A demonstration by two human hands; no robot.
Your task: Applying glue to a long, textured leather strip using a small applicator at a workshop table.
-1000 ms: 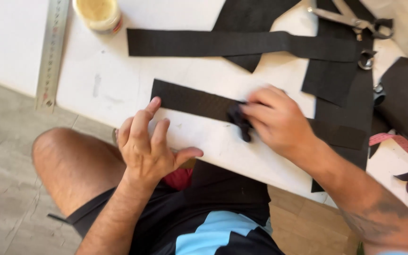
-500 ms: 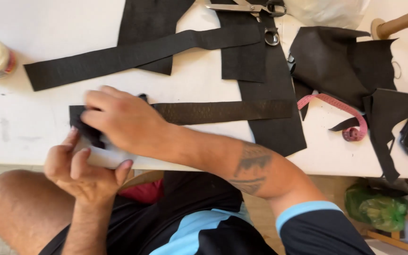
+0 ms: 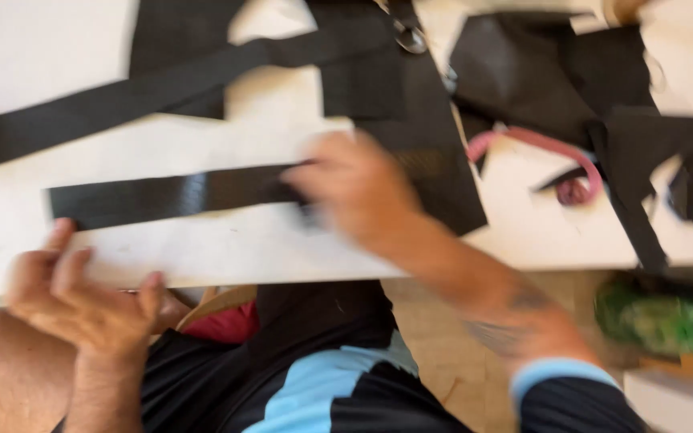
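The right hand (image 3: pixel 354 188) is pressing on the black strip (image 3: pixel 162 195); its grip is blurred, state unclear. The left hand (image 3: pixel 82 293), fingers apart, is bracing the tabletop (image 3: pixel 226 248) edge. Uneven pressure beside the grip could skew the strip.

Black strips on your white table

Under your hands the near strip (image 3: pixel 162 195) is black with a faint woven sheen, the long strip (image 3: pixel 122 104) at upper left plain black, the table (image 3: pixel 226 248) white; the tape measure (image 3: pixel 539 152) at right is pink, your shirt (image 3: pixel 322 385) black with light blue panels

Matt black leather strip (image 3: pixel 162 195), smooth white tabletop (image 3: pixel 226 248)
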